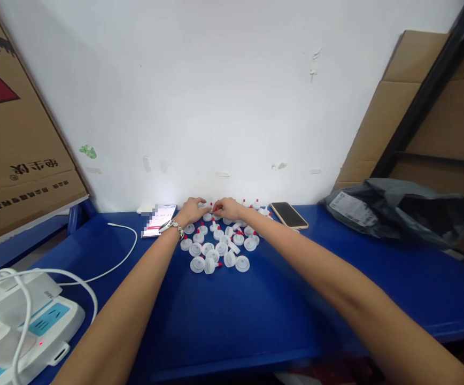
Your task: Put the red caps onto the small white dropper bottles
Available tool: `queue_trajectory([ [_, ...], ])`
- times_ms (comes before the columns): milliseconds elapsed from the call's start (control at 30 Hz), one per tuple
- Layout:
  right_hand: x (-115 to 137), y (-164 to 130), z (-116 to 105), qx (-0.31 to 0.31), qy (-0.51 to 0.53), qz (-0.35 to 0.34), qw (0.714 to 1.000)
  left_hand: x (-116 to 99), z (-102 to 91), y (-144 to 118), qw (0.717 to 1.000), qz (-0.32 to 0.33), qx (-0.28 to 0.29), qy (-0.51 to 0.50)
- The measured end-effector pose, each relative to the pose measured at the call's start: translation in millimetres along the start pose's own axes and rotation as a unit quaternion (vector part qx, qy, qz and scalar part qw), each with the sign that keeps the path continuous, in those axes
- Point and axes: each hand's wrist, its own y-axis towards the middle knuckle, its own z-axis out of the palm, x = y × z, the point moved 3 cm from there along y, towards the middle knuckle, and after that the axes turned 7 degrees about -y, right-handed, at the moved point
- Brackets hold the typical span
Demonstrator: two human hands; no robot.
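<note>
We pinch one red-tipped cap (211,209) between left hand (192,210) and right hand (227,206), the pile of caps (219,248) lying at six o'clock (nearer us).

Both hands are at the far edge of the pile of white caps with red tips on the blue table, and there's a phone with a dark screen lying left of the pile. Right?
Not quite. The dark-screened phone lies right of the caps; the phone on the left is lit. The head view shows it. Left hand, right hand and blue table are as said.
</note>
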Motion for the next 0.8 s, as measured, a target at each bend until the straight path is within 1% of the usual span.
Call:
queue_trajectory([
  [133, -10.5, -1.2, -7.2, 0.018, 0.061, 0.037, 0.997, 1.8, 5.3, 4.9, 0.997, 0.017, 0.07, -0.02],
  [267, -22.5, -8.9, -21.6, 0.032, 0.118, 0.065, 0.99, -2.8, 8.8, 1.3, 0.993, 0.039, 0.109, -0.036],
  [333, -25.8, -11.6, -25.7, 0.041, 0.126, 0.07, 0.989, -5.0, 8.2, -0.6, 0.993, 0.042, 0.102, -0.035],
  [367, -27.0, -12.2, -26.4, 0.045, 0.124, 0.071, 0.989, -5.8, 7.2, -1.0, 0.995, 0.041, 0.088, -0.032],
  [500, -30.9, -9.4, -22.2, 0.037, 0.074, 0.074, 0.994, -6.2, 2.7, 2.1, 0.999, 0.033, -0.006, -0.007],
  [567, -31.8, -6.6, -18.5, 0.025, 0.028, 0.073, 0.997, -5.6, 4.1, 6.1, 0.999, 0.03, -0.03, 0.004],
  [633, -31.6, -4.0, -15.6, 0.012, -0.02, 0.065, 0.998, -5.5, 8.2, 10.8, 0.999, 0.029, -0.025, 0.008],
  [800, -31.5, 0.0, -15.2, -0.053, -0.121, 0.053, 0.99, -10.4, 17.4, 16.7, 0.999, 0.028, 0.023, -0.01],
])
